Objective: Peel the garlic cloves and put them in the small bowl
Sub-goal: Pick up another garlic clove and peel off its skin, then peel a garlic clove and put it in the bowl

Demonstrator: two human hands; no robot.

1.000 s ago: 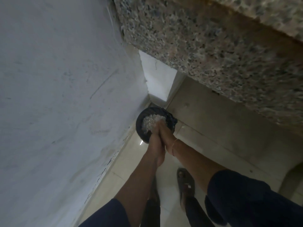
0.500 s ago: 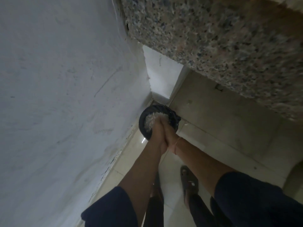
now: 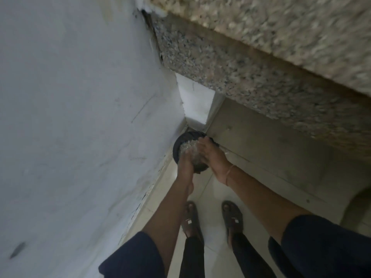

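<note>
Fingers [image 3: 203, 141] of the right hand [image 3: 212, 157] curve down over a pale heap, and those of the left hand [image 3: 185, 167] point into it from the other side. Whether either hand grips anything or only brushes the heap I cannot tell, since blur and shadow hide the tips.

A white wall [image 3: 80, 117] fills the left. A speckled granite counter [image 3: 241, 81] overhangs at upper right, with a plain cabinet front [image 3: 271, 149] beneath it. On the tiled floor [image 3: 212, 193], in the corner where wall meets cabinet, stands a round black bin [image 3: 176, 146] with a dark liner. Both hands hover over its mouth, just apart.

Pale papery flakes [image 3: 187, 147], most likely garlic skins, lie piled in the bin and between the palms. A greyish rounded shape between the hands may be a container, but it is too dim to name. No whole clove and no small bowl shows with certainty. A thin band [image 3: 228, 173] circles the right wrist.

Such skins should be feather-light, brittle and clingy, so they want shaking or rubbing off rather than pinching. A peeled clove would be small, firm and slick, best pinched across its thick middle between thumb and forefinger.
</note>
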